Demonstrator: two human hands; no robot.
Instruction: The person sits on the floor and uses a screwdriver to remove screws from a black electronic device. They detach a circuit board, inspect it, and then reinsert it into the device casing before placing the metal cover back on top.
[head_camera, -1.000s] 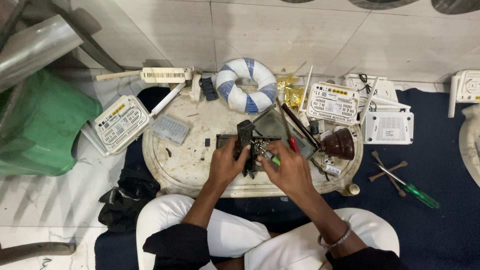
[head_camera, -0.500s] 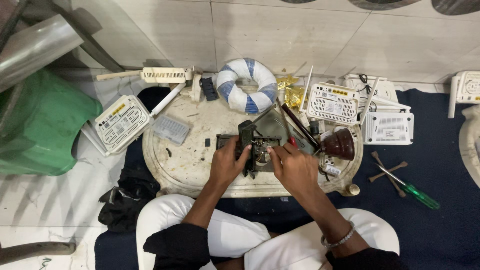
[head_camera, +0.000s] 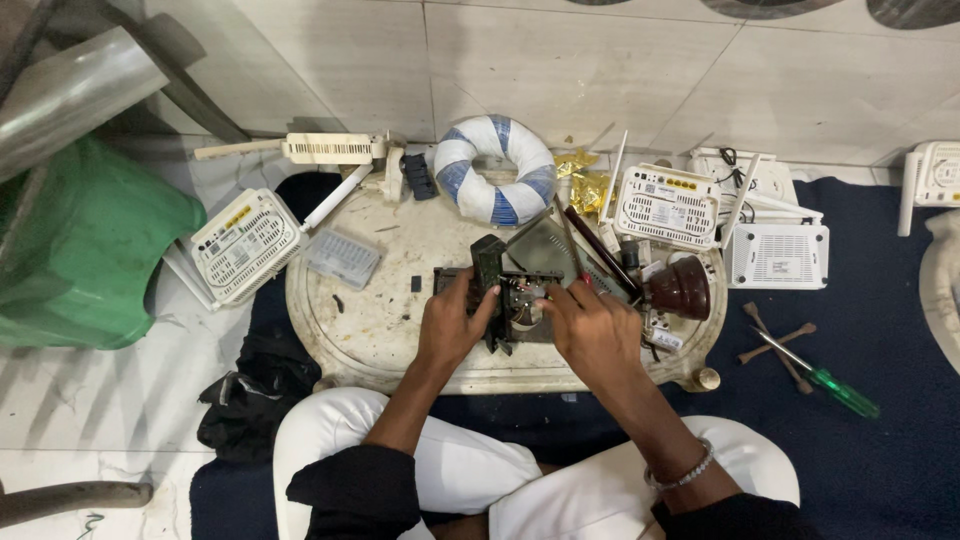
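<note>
My left hand (head_camera: 452, 322) clamps the dark circuit assembly (head_camera: 505, 290) at mid-tray (head_camera: 330, 330); my right hand (head_camera: 590, 325) pinches its right edge. Left of it the tray lies open; right of it, a brown cup (head_camera: 680, 288) and white router (head_camera: 668, 208) crowd close.

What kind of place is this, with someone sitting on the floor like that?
Probably a small electronics repair spot on a tiled floor. White routers lie around a low tray table, a green screwdriver rests on the mat, and both hands work on a circuit board.
</note>
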